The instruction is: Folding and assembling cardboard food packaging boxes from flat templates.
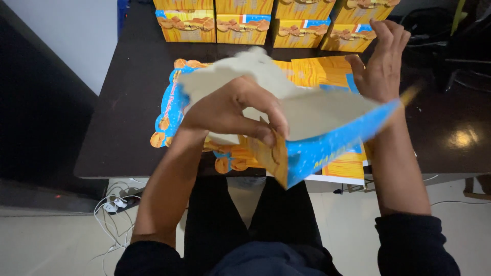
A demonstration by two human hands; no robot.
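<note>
My left hand point(232, 110) grips a flat cardboard box blank point(317, 125), blue and yellow outside and pale grey inside, and holds it tilted above the table. The thumb and fingers pinch a folded flap near its lower left corner. My right hand point(379, 59) is raised behind the blank's far right edge with fingers spread; whether it touches the card is unclear. Under the lifted blank lies a stack of similar flat blanks point(340, 166) on the dark table point(128, 102).
Several folded yellow and blue boxes point(243, 23) stand in rows along the table's far edge. White cables point(115, 207) lie on the floor at lower left. A dark chair or equipment point(460, 46) stands at the right. My legs are under the table's near edge.
</note>
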